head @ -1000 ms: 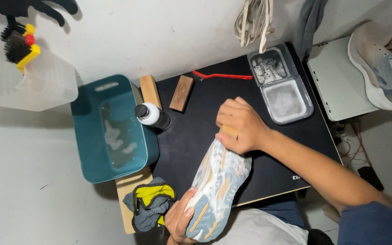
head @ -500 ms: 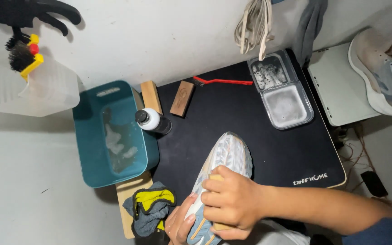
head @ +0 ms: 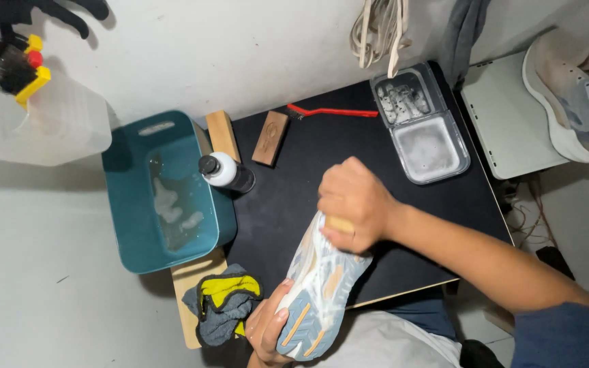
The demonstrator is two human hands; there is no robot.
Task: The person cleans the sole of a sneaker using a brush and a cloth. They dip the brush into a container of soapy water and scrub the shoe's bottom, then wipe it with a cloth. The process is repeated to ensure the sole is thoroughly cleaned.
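A sneaker (head: 318,293) is held sole up over the near edge of a black table, its length running from the near left, where the heel sits, up toward the far right. The sole is pale grey-blue with tan and orange patches and white streaks of foam across its middle. The left hand (head: 267,327) cups the heel end from the left side. The right hand (head: 352,204) is closed over a small brush (head: 340,225), of which only a tan wooden edge shows under the fingers, pressed against the toe end of the sole.
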